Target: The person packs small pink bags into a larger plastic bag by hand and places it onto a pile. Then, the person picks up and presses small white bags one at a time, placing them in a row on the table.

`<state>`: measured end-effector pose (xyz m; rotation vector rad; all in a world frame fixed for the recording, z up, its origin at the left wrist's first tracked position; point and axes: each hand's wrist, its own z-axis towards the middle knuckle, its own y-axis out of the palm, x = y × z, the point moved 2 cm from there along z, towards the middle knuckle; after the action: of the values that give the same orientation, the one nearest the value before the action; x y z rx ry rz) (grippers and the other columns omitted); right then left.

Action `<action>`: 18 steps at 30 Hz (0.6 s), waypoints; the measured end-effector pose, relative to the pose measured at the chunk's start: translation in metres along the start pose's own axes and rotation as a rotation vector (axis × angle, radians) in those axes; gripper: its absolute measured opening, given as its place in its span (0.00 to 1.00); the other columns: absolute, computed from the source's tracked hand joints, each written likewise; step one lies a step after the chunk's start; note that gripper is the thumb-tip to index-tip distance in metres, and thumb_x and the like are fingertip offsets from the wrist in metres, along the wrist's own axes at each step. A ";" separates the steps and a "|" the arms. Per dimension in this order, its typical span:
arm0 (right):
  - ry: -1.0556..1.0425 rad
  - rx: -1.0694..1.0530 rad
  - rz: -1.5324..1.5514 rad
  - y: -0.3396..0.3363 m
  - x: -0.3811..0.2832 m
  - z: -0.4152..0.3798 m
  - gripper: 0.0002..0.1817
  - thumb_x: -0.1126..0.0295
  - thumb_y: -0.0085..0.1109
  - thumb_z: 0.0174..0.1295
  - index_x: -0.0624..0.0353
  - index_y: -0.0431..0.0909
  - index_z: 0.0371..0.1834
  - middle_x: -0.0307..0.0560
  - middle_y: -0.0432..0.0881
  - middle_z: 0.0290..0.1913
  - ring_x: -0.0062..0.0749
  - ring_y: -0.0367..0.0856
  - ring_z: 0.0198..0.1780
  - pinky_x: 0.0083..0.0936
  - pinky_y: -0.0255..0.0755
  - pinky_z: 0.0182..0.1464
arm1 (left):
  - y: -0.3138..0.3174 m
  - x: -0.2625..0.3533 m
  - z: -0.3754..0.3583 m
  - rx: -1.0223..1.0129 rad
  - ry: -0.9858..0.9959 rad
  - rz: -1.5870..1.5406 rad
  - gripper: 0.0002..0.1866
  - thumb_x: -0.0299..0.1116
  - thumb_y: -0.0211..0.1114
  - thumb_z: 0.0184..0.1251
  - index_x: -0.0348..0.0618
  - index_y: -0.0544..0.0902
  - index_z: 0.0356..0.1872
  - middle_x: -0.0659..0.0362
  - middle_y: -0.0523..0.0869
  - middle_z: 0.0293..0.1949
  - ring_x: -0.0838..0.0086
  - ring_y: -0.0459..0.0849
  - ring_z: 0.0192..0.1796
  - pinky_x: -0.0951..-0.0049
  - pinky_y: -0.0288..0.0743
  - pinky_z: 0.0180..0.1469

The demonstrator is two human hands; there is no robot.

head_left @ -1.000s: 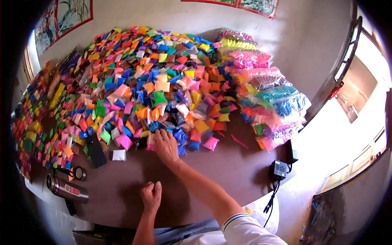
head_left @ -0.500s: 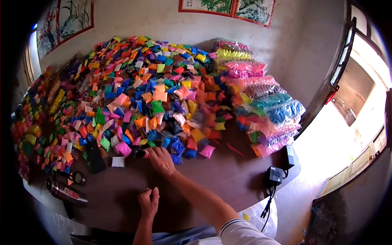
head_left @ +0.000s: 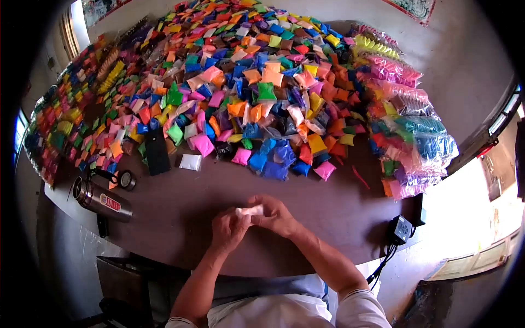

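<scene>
Over the front part of the brown table, both hands come together on a small pale packet. My left hand pinches its left end, and the fingers of my right hand close around the right end. Much of the packet is covered by fingers, so its full shape is hidden. Beyond the hands, a big heap of colourful small packets spreads over the table. At its near edge lie blue packets, a pink packet and a white packet.
On the left stand a steel thermos lying on its side and its round lid. A black phone-like slab touches the heap. Stacked clear bags of packets rise at right, with a black power adapter and cables near the table edge.
My right hand has drawn back from the heap's near edge to meet my left hand, and a pale packet now shows between them. The view has tilted down and shifted left.
</scene>
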<state>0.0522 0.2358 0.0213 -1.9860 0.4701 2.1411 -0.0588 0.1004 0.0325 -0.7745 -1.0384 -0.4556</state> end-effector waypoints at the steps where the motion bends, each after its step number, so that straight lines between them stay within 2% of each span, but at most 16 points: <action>1: 0.021 -0.014 0.064 0.003 -0.003 0.003 0.17 0.70 0.64 0.67 0.62 0.75 0.56 0.39 0.82 0.45 0.21 0.78 0.46 0.20 0.74 0.48 | -0.004 0.000 0.000 -0.028 0.010 0.037 0.18 0.44 0.61 0.71 0.37 0.84 0.32 0.52 0.82 0.24 0.64 0.83 0.25 0.67 0.73 0.29; 3: 0.036 -0.026 0.128 0.003 -0.003 0.007 0.19 0.71 0.66 0.65 0.62 0.74 0.57 0.39 0.82 0.46 0.21 0.78 0.47 0.20 0.74 0.48 | -0.001 -0.006 -0.001 -0.023 -0.001 0.016 0.18 0.45 0.59 0.72 0.38 0.84 0.33 0.52 0.82 0.25 0.63 0.83 0.26 0.66 0.74 0.30; 5: 0.055 -0.053 0.312 0.001 0.001 0.011 0.13 0.69 0.64 0.67 0.61 0.78 0.51 0.39 0.83 0.46 0.20 0.79 0.46 0.18 0.74 0.45 | -0.002 -0.010 -0.001 -0.011 -0.014 -0.005 0.19 0.45 0.58 0.73 0.38 0.85 0.35 0.52 0.83 0.25 0.63 0.84 0.27 0.65 0.74 0.31; 6: 0.056 -0.057 0.314 0.003 -0.002 0.011 0.13 0.69 0.64 0.67 0.61 0.78 0.51 0.39 0.83 0.46 0.20 0.79 0.46 0.18 0.74 0.45 | -0.003 -0.008 0.000 -0.015 -0.022 -0.007 0.20 0.46 0.56 0.74 0.38 0.84 0.36 0.51 0.83 0.26 0.62 0.84 0.28 0.65 0.75 0.32; 8: 0.105 0.085 0.385 0.006 -0.006 0.009 0.12 0.67 0.65 0.67 0.61 0.80 0.48 0.38 0.83 0.42 0.18 0.78 0.42 0.16 0.71 0.41 | -0.004 -0.005 -0.002 -0.015 -0.042 -0.001 0.21 0.47 0.55 0.75 0.37 0.84 0.37 0.51 0.83 0.26 0.61 0.84 0.29 0.64 0.76 0.33; 9: 0.088 0.098 0.214 0.008 -0.004 0.011 0.12 0.63 0.63 0.69 0.61 0.82 0.46 0.36 0.83 0.36 0.16 0.77 0.35 0.16 0.70 0.36 | -0.004 -0.002 -0.002 -0.006 -0.068 0.064 0.21 0.47 0.55 0.75 0.37 0.84 0.37 0.50 0.83 0.26 0.60 0.84 0.29 0.64 0.76 0.34; 10: 0.096 0.087 0.225 0.010 -0.003 0.010 0.12 0.63 0.63 0.69 0.61 0.82 0.46 0.36 0.83 0.36 0.16 0.77 0.35 0.16 0.70 0.36 | -0.005 0.000 -0.003 0.005 -0.096 0.132 0.22 0.48 0.54 0.75 0.37 0.84 0.38 0.50 0.83 0.26 0.60 0.84 0.30 0.64 0.76 0.34; 11: 0.151 0.078 0.098 0.011 -0.003 0.007 0.14 0.61 0.61 0.70 0.62 0.82 0.45 0.35 0.82 0.34 0.16 0.76 0.32 0.16 0.70 0.34 | -0.005 0.000 -0.004 0.010 -0.113 0.146 0.22 0.48 0.54 0.75 0.37 0.84 0.38 0.50 0.83 0.26 0.60 0.84 0.30 0.64 0.76 0.34; 12: 0.203 0.065 -0.030 0.015 -0.006 0.006 0.16 0.59 0.60 0.71 0.64 0.81 0.45 0.35 0.81 0.32 0.16 0.75 0.30 0.17 0.69 0.32 | -0.004 0.000 -0.004 0.016 -0.132 0.059 0.22 0.48 0.55 0.75 0.37 0.84 0.38 0.50 0.82 0.25 0.60 0.84 0.30 0.64 0.76 0.35; 13: 0.130 0.098 -0.021 0.018 -0.015 0.006 0.18 0.58 0.58 0.72 0.65 0.81 0.43 0.35 0.80 0.29 0.15 0.74 0.28 0.18 0.69 0.29 | -0.005 -0.002 -0.003 0.024 -0.145 -0.029 0.22 0.48 0.55 0.74 0.36 0.84 0.38 0.50 0.82 0.25 0.61 0.84 0.30 0.64 0.76 0.35; 14: 0.138 0.087 -0.008 0.016 -0.012 0.007 0.18 0.58 0.58 0.72 0.65 0.81 0.43 0.35 0.80 0.29 0.15 0.74 0.28 0.18 0.69 0.29 | -0.003 -0.012 -0.004 0.000 -0.155 0.032 0.22 0.49 0.57 0.72 0.37 0.84 0.37 0.51 0.82 0.25 0.63 0.84 0.30 0.64 0.75 0.34; 16: 0.142 0.016 0.042 0.009 -0.009 0.009 0.17 0.59 0.58 0.73 0.65 0.82 0.42 0.35 0.82 0.31 0.16 0.75 0.31 0.18 0.70 0.33 | -0.004 -0.010 -0.003 -0.094 -0.114 0.063 0.27 0.55 0.56 0.73 0.35 0.83 0.37 0.54 0.84 0.29 0.70 0.83 0.33 0.66 0.74 0.34; 18: 0.069 0.020 0.039 0.009 -0.014 0.007 0.16 0.60 0.58 0.73 0.65 0.82 0.42 0.36 0.82 0.33 0.17 0.76 0.34 0.19 0.71 0.36 | -0.005 -0.009 -0.003 -0.125 -0.115 0.020 0.26 0.55 0.56 0.73 0.36 0.84 0.38 0.55 0.84 0.29 0.71 0.83 0.33 0.68 0.74 0.34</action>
<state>0.0439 0.2309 0.0369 -2.0624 0.5432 2.0866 -0.0647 0.0948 0.0256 -0.9301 -1.1158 -0.4668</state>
